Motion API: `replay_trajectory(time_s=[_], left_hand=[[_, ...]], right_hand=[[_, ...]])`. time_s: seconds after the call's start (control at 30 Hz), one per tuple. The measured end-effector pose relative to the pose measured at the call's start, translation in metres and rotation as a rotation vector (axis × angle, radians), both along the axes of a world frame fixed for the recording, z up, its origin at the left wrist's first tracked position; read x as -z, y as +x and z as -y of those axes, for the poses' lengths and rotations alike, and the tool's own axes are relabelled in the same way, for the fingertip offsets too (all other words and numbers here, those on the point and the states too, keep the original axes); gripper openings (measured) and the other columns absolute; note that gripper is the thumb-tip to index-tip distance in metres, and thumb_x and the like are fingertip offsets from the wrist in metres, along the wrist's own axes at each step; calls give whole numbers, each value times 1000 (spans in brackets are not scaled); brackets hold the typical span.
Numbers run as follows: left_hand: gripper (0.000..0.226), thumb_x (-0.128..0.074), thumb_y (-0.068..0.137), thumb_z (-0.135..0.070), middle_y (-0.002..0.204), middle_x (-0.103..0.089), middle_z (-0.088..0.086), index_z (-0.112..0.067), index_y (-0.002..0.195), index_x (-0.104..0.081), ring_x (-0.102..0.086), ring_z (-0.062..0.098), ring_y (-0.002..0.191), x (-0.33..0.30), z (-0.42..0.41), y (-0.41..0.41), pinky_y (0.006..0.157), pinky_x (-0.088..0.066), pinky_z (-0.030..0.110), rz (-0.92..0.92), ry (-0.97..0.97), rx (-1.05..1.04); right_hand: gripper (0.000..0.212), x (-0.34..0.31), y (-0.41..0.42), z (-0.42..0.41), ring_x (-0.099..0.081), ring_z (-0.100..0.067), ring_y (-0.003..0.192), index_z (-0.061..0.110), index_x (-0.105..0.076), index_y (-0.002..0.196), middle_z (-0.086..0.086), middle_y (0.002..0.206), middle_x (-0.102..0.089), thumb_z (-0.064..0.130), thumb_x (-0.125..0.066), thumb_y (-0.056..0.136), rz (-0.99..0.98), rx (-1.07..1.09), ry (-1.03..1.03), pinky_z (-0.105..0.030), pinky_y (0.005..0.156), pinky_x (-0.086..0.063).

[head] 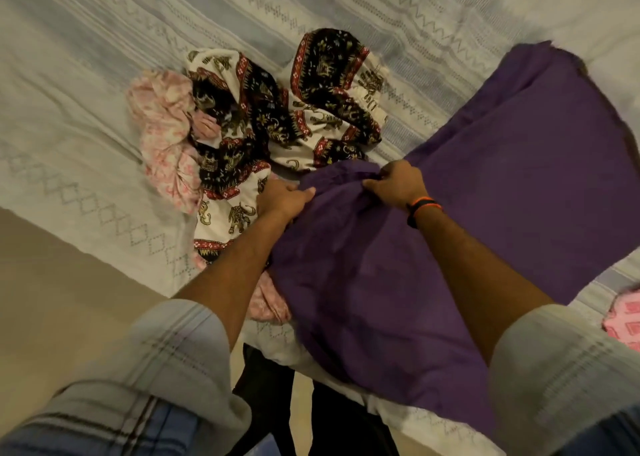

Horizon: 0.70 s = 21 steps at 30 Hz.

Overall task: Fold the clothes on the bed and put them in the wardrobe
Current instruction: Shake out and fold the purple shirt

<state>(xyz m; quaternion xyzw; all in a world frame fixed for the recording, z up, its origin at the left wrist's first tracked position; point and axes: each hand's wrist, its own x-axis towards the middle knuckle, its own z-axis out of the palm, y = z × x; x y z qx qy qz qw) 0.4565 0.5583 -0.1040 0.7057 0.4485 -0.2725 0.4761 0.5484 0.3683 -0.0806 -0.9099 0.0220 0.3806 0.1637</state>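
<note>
Both hands are on the purple garment (485, 185) right now. The left hand (282, 197) has its fingers curled into a bunched edge of it, and the right hand (398, 185), the one with the orange-and-black wristband (420, 208), is pinching a gathered fold of the same edge just beside it. So neither hand is open, both have fabric in them. The purple piece lies spread across the bed (86, 75) on the right side, with its near end draped over the bed's edge toward the person.

Progress-wise, I'd say this is pretty early. The purple garment isn't a neat stack yet, just laid out and being gathered at one end, so at best it's mid-fold. Left of it there's a crumpled elephant-print garment (287, 120) in black, white and red, totally unfolded, and a pink floral garment (166, 133) bunched up touching it on the far left. Another bit of pink cloth (268, 305) pokes out under the purple one near the bed edge, and a pink patterned piece (623, 317) sits at the right border of the view; can't tell if that one's folded.

No wardrobe in sight, so all the putting away looks undone.
</note>
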Motion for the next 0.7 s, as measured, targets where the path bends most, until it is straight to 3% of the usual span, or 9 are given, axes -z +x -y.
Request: replay_trajectory(time_s=[0.07,0.13,0.17,0.23,0.3,0.4,0.47,0.6,0.7], left_hand=[[23,-71,81,-42,97,-71,-1,-21,91,-70,-66,20,94,-5,-4,3,91,-55,42,41,-44,-114],[31,-65,80,-51,93,-70,-3,-21,89,-67,-65,19,91,-12,-11,8,89,-56,42,159,-1,-278],[30,-63,83,-50,87,-68,-5,-20,87,-66,-64,16,86,-18,-14,12,86,-56,39,256,29,-352],[18,-61,94,-34,83,-63,-9,-16,92,-63,-60,7,77,-29,-18,21,78,-53,22,435,82,-414],[16,-57,98,-28,89,-62,-6,-13,98,-60,-58,8,81,-36,-21,31,74,-47,15,496,137,-382],[20,-55,99,-32,93,-61,-1,-13,97,-59,-57,12,85,-27,-30,39,76,-46,23,469,165,-362],[23,-56,98,-32,87,-59,-2,-9,95,-61,-54,10,78,-21,-39,41,72,-44,24,475,220,-372],[24,-61,95,-31,73,-54,-10,-8,92,-63,-47,-1,63,-28,-60,60,61,-41,11,553,273,-429],[30,-62,93,-42,75,-60,-5,-15,79,-65,-57,8,67,-27,-73,71,65,-50,22,451,184,-360]], right_hand=[[28,-5,5,0,-64,-27,91,1,-69,91,-11,88,-65,29,-72,87,13,63,81,-38,74,-48],[15,-12,10,-4,-61,-17,80,8,-69,91,-2,83,-63,23,-71,88,107,228,306,-35,72,-50],[6,-16,13,-7,-61,-14,73,14,-66,87,1,81,-63,19,-68,90,144,325,453,-34,65,-51],[12,-21,21,-19,-66,-12,65,20,-60,85,1,86,-66,14,-61,95,163,409,620,-25,54,-50],[13,-22,29,-33,-69,-12,65,20,-55,87,0,87,-66,13,-56,99,137,406,615,-24,52,-53],[15,-15,39,-52,-70,-13,70,16,-50,86,-2,86,-64,10,-52,100,122,448,607,-32,66,-59],[9,-11,44,-61,-72,-15,76,13,-53,91,-5,91,-67,9,-53,99,145,473,626,-34,72,-61],[7,-6,54,-74,-73,-17,84,4,-57,101,-10,97,-70,7,-52,99,173,467,676,-33,77,-61],[8,2,58,-75,-73,-19,87,4,-59,100,-5,90,-70,9,-53,99,147,441,616,-37,80,-60]])
